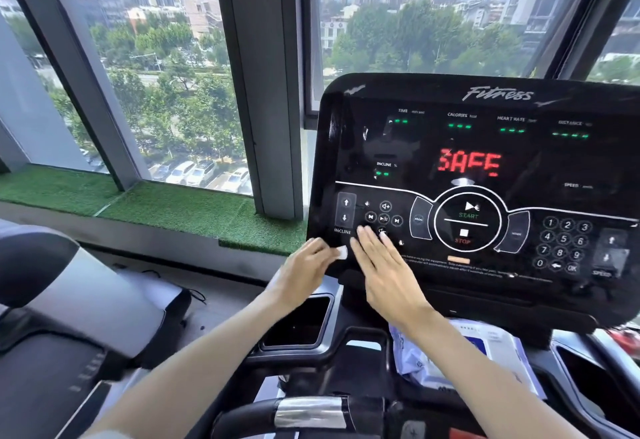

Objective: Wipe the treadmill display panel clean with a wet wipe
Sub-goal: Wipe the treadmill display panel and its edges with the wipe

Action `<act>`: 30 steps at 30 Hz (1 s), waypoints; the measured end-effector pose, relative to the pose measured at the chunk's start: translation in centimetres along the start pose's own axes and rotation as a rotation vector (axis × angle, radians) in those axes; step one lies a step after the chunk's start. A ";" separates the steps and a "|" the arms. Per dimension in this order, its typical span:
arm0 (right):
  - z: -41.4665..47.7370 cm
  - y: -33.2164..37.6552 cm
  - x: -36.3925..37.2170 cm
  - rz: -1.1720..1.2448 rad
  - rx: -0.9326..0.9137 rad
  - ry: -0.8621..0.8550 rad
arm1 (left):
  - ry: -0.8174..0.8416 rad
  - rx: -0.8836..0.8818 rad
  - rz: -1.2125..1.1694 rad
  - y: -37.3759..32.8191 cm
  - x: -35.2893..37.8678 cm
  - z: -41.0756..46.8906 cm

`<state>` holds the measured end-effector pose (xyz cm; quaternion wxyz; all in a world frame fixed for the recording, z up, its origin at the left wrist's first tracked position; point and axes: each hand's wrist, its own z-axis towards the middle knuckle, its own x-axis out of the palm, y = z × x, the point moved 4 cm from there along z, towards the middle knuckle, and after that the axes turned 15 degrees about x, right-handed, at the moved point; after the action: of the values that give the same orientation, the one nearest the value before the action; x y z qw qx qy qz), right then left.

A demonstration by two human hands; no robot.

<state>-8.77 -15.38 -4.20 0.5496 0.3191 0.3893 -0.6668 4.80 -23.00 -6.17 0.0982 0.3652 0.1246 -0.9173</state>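
Two hands reach to one display panel at its seven o'clock corner: left hand pinches one white wet wipe, right hand lies flat with fingers spread.

Your treadmill's dark plastic console deck is what carries things here, spread below the glossy black display panel. On its left side you have a rectangular black cup-holder recess, and whether anything sits in it cannot be told. Just right of the middle, a white and blue soft plastic pack of wet wipes lies flat on the deck, partly under your right forearm and tucked close beneath the panel's lower edge. At the far right another dark recess opens in the deck. Along the near edge runs a black handlebar with a silver metal grip plate.
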 end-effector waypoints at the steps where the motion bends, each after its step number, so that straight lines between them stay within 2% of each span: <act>1: -0.7 0.4 0.3 0.003 -0.041 0.035 | -0.020 -0.017 -0.003 0.3 -0.2 0.1; 5: -2.3 1.6 1.5 0.028 -0.057 0.171 | -0.260 -0.246 0.043 2.0 -1.4 0.8; 7: -2.2 1.7 1.6 0.047 -0.022 0.170 | -0.231 -0.236 0.055 0.8 -0.4 0.5; 10: -2.1 1.9 1.6 0.079 0.020 0.159 | -0.037 -0.070 0.043 -1.2 1.5 -0.5; 12: -2.2 2.1 1.8 0.099 0.051 0.175 | -0.092 -0.139 0.031 -0.3 1.1 -0.6; 15: -2.5 2.3 2.3 0.094 0.083 0.187 | -0.316 -0.383 0.015 0.3 0.4 -1.3; 17: -2.6 2.3 2.5 0.071 0.093 0.182 | -0.303 -0.401 0.000 -1.2 1.3 -1.0; 19: -2.6 2.4 2.8 0.056 0.099 0.176 | -0.204 -0.305 -0.052 -2.6 2.3 -0.6; 21: -2.6 2.5 2.7 0.066 0.106 0.174 | -0.177 -0.283 -0.064 -1.9 1.9 -0.7; 25: -2.6 2.5 2.7 0.094 0.108 0.164 | -0.370 -0.492 0.035 0.2 0.2 -2.2; 30: -2.6 2.7 3.3 0.089 0.108 0.145 | -0.138 -0.257 -0.079 -3.0 2.5 -1.7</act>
<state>-6.80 -14.94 -8.75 0.5309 0.4126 0.3770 -0.6370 3.30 -19.89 -8.59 0.1163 0.2803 0.2483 -0.9199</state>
